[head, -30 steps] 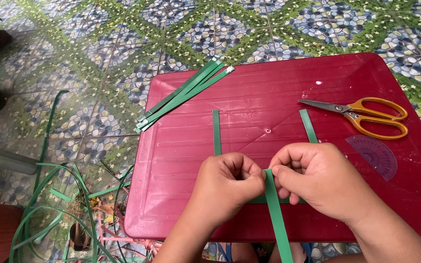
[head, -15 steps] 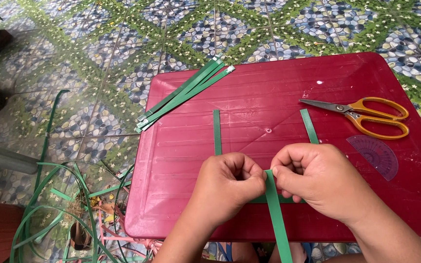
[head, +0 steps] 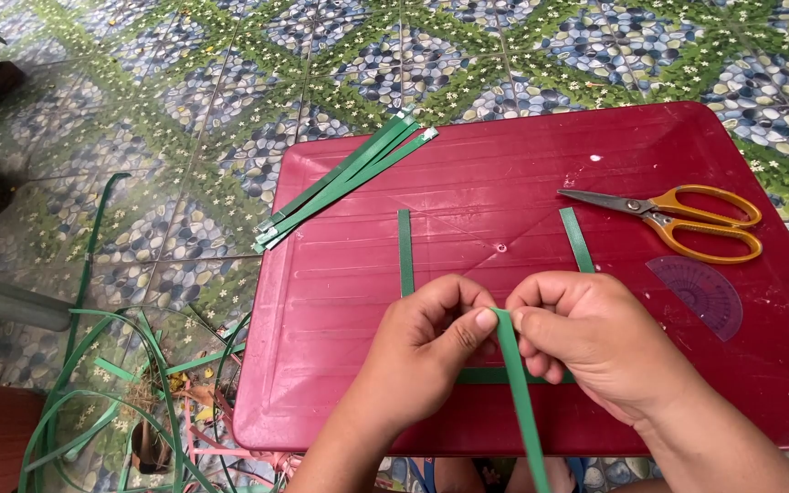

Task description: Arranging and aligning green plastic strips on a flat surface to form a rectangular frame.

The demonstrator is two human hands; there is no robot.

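Observation:
Both hands meet over the near part of a dark red plastic table [head: 349, 292]. My left hand [head: 426, 351] and my right hand [head: 595, 342] pinch the same green strap [head: 522, 411], which runs from between the thumbs down toward me. Under the hands lies a crossing green strip [head: 490, 375], and two upright strip ends stick out beyond the knuckles, one on the left [head: 405, 251] and one on the right [head: 577, 240]. How the strips interlock is hidden by the fingers.
A bundle of green strips [head: 344, 180] lies diagonally over the table's far left corner. Orange-handled scissors [head: 687, 219] and a purple protractor [head: 700, 294] rest at the right. Loose green strap coils [head: 111, 402] lie on the patterned tile floor at the left.
The hands stay in the same place; only the fingers shift slightly on the strap. Nothing else has moved.

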